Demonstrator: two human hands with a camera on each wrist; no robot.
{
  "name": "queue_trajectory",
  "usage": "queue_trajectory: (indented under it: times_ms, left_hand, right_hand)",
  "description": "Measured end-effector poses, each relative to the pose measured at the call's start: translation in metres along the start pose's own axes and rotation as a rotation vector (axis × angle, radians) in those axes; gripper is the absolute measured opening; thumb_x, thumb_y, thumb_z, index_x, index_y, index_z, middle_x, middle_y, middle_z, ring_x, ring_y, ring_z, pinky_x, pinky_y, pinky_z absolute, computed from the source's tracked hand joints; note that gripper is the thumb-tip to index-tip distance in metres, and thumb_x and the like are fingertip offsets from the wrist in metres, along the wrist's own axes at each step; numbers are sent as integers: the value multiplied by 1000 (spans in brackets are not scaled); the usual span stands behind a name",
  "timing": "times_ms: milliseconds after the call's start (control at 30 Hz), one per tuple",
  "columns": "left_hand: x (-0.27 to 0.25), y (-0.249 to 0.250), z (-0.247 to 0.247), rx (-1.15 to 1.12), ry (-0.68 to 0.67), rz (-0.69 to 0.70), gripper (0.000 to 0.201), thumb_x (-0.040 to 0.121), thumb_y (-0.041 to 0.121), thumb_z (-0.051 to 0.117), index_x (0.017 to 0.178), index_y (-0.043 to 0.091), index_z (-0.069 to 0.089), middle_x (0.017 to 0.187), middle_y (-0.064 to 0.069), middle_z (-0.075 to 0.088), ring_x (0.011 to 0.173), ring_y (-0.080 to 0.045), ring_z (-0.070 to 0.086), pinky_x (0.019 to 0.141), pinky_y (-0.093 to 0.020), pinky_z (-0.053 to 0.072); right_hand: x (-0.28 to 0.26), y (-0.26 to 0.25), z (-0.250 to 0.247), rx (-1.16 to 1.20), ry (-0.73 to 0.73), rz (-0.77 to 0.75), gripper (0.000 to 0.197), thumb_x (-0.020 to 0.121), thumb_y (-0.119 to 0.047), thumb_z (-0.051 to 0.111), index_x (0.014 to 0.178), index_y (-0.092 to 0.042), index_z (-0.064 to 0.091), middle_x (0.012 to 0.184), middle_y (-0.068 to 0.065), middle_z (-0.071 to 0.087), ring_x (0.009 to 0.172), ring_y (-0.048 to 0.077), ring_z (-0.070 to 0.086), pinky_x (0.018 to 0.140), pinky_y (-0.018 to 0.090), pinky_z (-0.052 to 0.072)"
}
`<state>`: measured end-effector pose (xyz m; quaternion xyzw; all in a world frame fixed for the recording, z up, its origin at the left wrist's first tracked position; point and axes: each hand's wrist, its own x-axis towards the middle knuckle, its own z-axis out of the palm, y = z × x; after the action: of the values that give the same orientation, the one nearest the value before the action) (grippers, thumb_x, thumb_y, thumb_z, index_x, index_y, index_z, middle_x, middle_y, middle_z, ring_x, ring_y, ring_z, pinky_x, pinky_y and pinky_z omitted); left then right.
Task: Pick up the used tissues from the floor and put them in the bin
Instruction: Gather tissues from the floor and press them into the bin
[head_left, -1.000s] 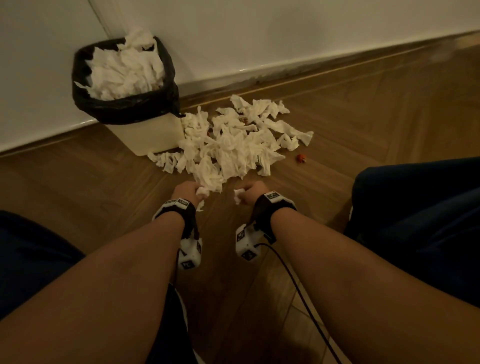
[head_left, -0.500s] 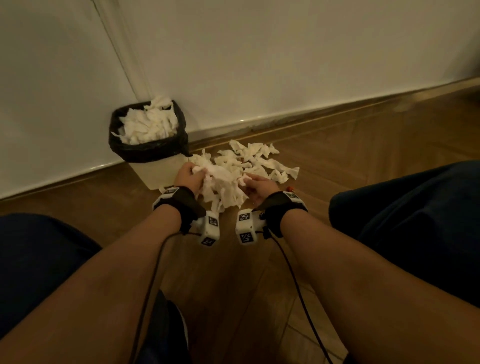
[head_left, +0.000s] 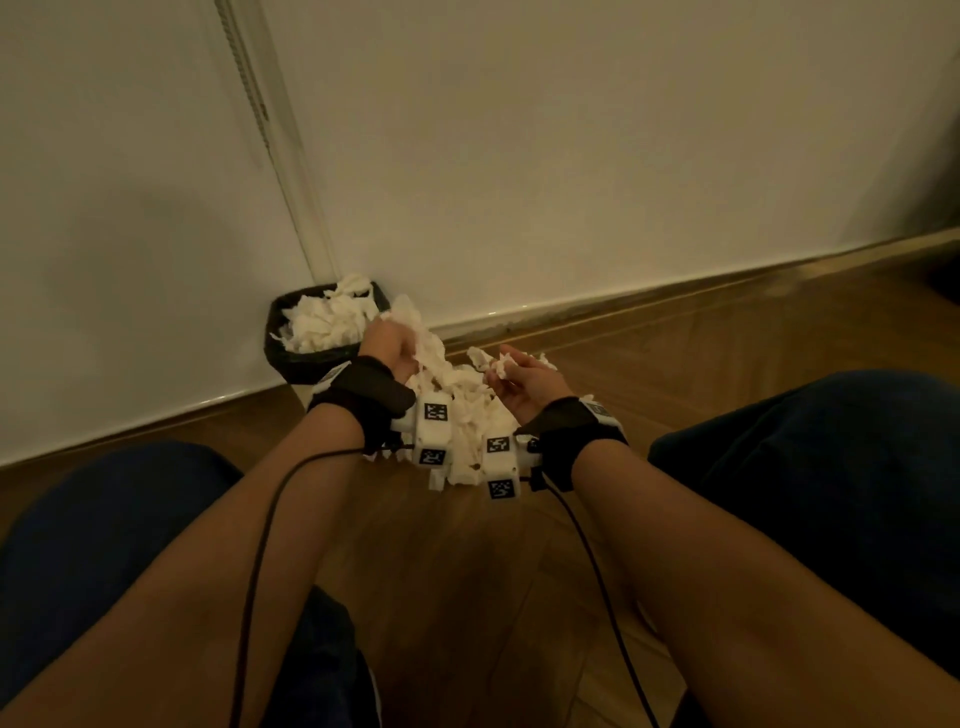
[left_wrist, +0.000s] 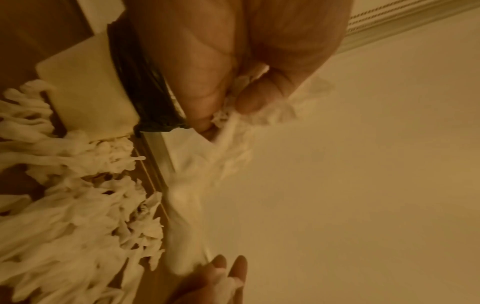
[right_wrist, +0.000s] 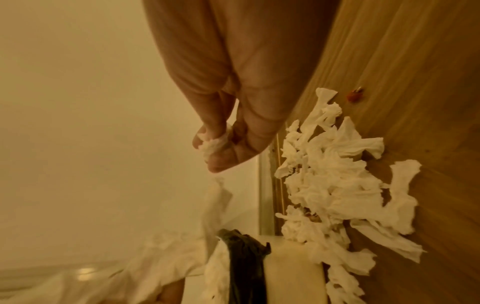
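Note:
A small bin (head_left: 291, 358) with a black liner stands against the wall, heaped with white tissues (head_left: 327, 322). My left hand (head_left: 389, 345) grips a large bunch of crumpled tissues (head_left: 457, 400) just right of the bin's rim, raised off the floor. The left wrist view shows its fingers (left_wrist: 249, 98) curled round the tissue. My right hand (head_left: 519, 376) is lifted beside it and pinches a small tissue wad (right_wrist: 213, 144) between thumb and fingertips. A pile of tissues (right_wrist: 335, 185) still lies on the wooden floor beside the bin (right_wrist: 293, 283).
White wall and skirting board (head_left: 623, 306) run behind the bin. A small red object (right_wrist: 354, 96) lies on the floor past the tissue pile. My knees in dark trousers (head_left: 810, 467) flank both arms, and sensor cables (head_left: 260, 545) hang from the wrists.
Both hands have risen from the floor with tissues and moved up and left towards the bin. The view has tilted up, showing more wall.

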<state>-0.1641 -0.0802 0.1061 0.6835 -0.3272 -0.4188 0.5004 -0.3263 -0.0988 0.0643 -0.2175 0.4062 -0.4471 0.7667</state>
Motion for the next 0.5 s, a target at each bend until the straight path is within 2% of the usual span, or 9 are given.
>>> queue_trajectory:
  times_ms: [33, 67, 100, 167, 200, 233, 333, 433, 500]
  left_hand:
    - [-8, 6, -2, -144, -51, 42, 29, 89, -12, 40, 67, 7, 43, 69, -7, 38, 71, -19, 43, 57, -11, 39]
    - [-11, 9, -1, -232, -15, 78, 27, 86, -18, 36, 76, 5, 42, 71, -5, 35, 69, -19, 41, 57, -19, 39]
    - [-13, 14, -3, -318, -20, 49, 28, 85, -20, 37, 94, 6, 45, 80, -8, 41, 78, -24, 46, 64, -28, 41]
    - [-17, 23, -2, -155, -75, 50, 50, 86, -18, 44, 132, 1, 36, 112, -16, 48, 113, -32, 47, 89, -41, 43]
    - [-18, 25, -3, -27, -81, 23, 55, 89, -14, 45, 140, -1, 29, 128, -17, 45, 123, -30, 42, 99, -39, 37]
    - [-16, 27, -5, 27, -63, 47, 54, 92, -9, 43, 143, -1, 27, 135, -15, 42, 123, -26, 42, 99, -35, 36]
    - [-23, 36, -10, -246, -40, 54, 43, 97, -1, 37, 140, 0, 36, 135, -17, 44, 94, -18, 54, 85, -26, 45]
    - [-34, 46, -11, -492, -155, 54, 31, 100, 2, 28, 125, 3, 46, 136, -25, 40, 122, -39, 47, 98, -39, 41]
    - [-37, 55, -14, -545, -129, 66, 24, 100, 2, 29, 94, 9, 51, 121, -26, 49, 110, -43, 52, 82, -38, 52]
  right_hand:
    - [-4, -3, 4, 6, -12, -7, 38, 96, 8, 38, 131, -2, 47, 85, 15, 54, 69, 20, 51, 49, 19, 53]
    - [-7, -5, 8, 13, -26, -13, 37, 95, 9, 37, 129, -4, 48, 85, 14, 53, 67, 20, 50, 48, 19, 52]
    - [-9, -8, 11, 25, -41, -15, 34, 95, 10, 37, 123, -5, 50, 83, 14, 52, 66, 19, 49, 48, 19, 51]
    - [-16, -15, 18, 38, -69, -26, 27, 95, 9, 38, 112, -6, 52, 80, 13, 50, 65, 18, 48, 48, 19, 50]
    - [-19, -19, 22, 28, -81, -41, 28, 95, 9, 37, 114, -6, 51, 79, 13, 50, 64, 18, 48, 48, 19, 50]
    - [-23, -22, 26, 6, -94, -61, 31, 95, 9, 36, 120, -6, 48, 78, 12, 49, 65, 18, 48, 49, 18, 49]
    - [-35, -34, 42, -72, -156, -117, 41, 97, 8, 32, 137, 2, 38, 83, 13, 50, 68, 17, 49, 58, 14, 49]
    - [-45, -52, 59, -42, -236, -148, 41, 97, 10, 32, 138, 8, 36, 93, 14, 52, 79, 19, 54, 102, 26, 40]
    - [-53, -65, 72, -60, -266, -168, 42, 96, 12, 32, 138, 9, 35, 111, 21, 54, 94, 26, 57, 104, 29, 37]
